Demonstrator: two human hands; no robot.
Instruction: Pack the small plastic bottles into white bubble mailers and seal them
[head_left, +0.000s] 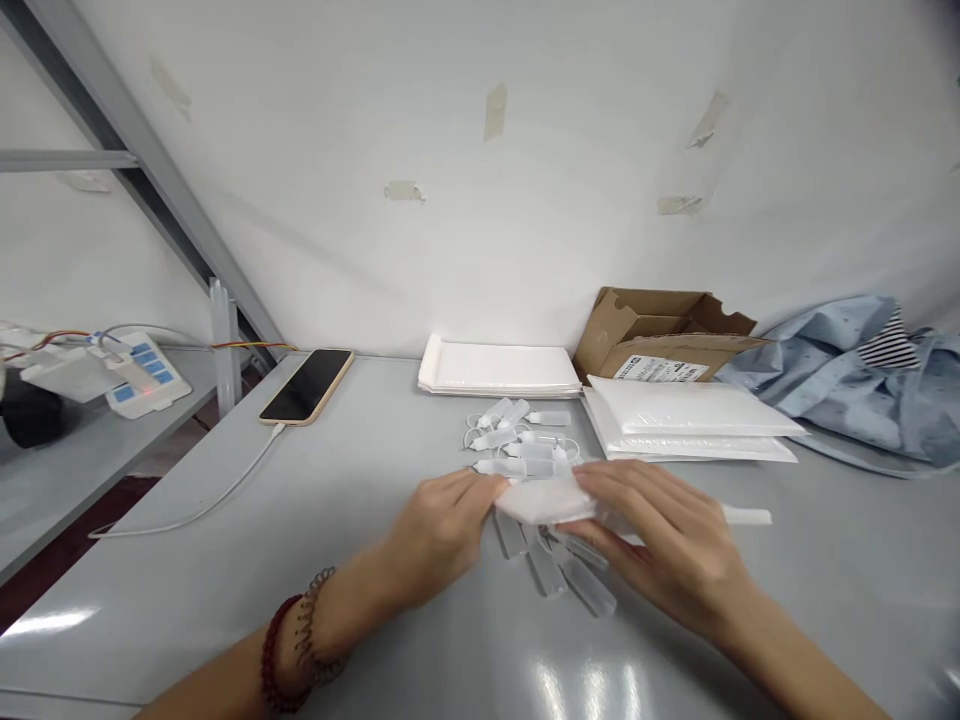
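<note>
A white padded envelope (546, 500) is held between both hands, a little above the table. My left hand (448, 525) pinches its left end, fingers closed. My right hand (664, 530) wraps its thumb and fingers round the other part of it, and a white strip sticks out to the right of that hand. Behind and below the envelope lie several small translucent squeeze bottles (589, 582), some with thin looped cap straps. The envelope hides part of them. What is inside the envelope, if anything, does not show.
Flat white envelopes (501, 366) lie stacked by the wall, and fuller ones (690, 412) rest at the right. An opened cardboard box (664, 335) and pale blue cloth (832, 370) are behind. A charging phone (309, 386) and a power strip (146, 375) are on the left.
</note>
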